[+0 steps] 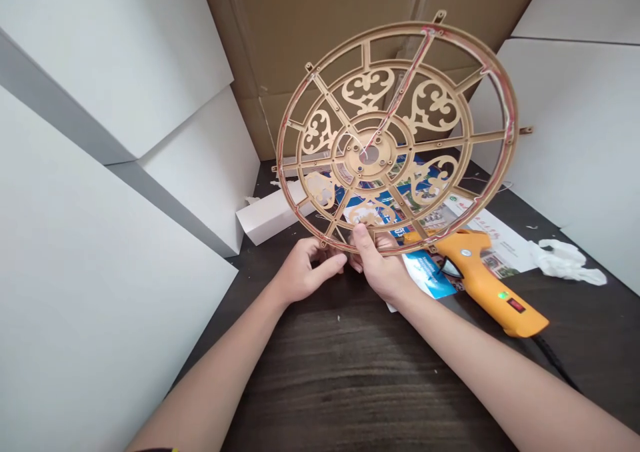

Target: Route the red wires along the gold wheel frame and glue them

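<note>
A round golden openwork frame (371,120) with scroll ornaments stands raised and tilted above the dark table. Red and white wires run along its rim and down one spoke to the centre hub. At its lower edge my right hand (380,265) is closed, thumb on the near side of the rim and fingers behind it. My left hand (307,272) is at the bottom rim just to the left, its thumb bent across and its fingertips partly hidden under the rim.
An orange glue gun (493,282) with a black cord lies at right on printed sheets (433,272). A crumpled white glove (569,262) is farther right. A white box (277,215) lies behind the left hand. White panels and brown cardboard (300,39) surround the dark table (340,372).
</note>
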`<action>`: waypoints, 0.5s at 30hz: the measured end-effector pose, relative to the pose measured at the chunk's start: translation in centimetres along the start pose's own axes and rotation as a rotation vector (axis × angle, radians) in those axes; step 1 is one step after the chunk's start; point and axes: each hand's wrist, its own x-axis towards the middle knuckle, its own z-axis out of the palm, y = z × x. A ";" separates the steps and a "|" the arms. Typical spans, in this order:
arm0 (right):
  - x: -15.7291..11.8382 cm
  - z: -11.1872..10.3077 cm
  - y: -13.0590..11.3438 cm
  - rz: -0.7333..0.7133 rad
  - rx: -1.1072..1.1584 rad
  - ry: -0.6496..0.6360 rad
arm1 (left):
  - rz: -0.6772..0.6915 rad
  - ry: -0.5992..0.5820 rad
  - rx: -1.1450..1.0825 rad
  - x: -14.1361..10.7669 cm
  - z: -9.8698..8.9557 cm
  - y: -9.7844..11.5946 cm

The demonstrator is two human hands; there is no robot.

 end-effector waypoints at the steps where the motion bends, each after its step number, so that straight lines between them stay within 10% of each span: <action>1: 0.0 0.0 -0.1 -0.012 -0.015 -0.015 | -0.002 -0.013 -0.026 0.1 -0.1 0.0; 15: -0.1 -0.1 -0.1 -0.047 -0.079 -0.044 | -0.074 -0.017 -0.132 0.4 -0.5 -0.2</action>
